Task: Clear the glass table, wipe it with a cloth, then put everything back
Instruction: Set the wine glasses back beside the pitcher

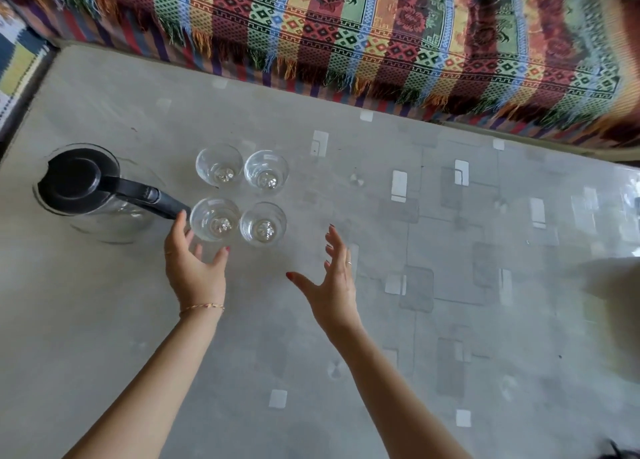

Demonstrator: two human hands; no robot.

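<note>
Nearest to us, both of our forearms reach out over the glass table (450, 250), whose clear top shows the grey patterned floor beneath. Our left hand (194, 271) is open with the fingers loosely spread, its fingertips just at the near rim of the near-left glass (214, 219), though we cannot tell whether they actually touch it. Our right hand (332, 282) is spread wide, thumb out, palm turned inward, and holds nothing; it hangs to the right of the near-right glass (263, 223), apart from it. We judge the two hands are set this way to close in on the near pair from either side.

Beyond them stand the far-left glass (219, 164) and the far-right glass (266, 170), so the four make a tight square, all upright and apparently empty. That close grouping probably lets us lift them in pairs. To the left sits a clear jug (90, 192) with a black lid, its black handle pointing toward the near-left glass, almost meeting it. No cloth is in view.

Farthest away, a striped fringed blanket (381, 36) drapes over a seat along the table's far edge.
</note>
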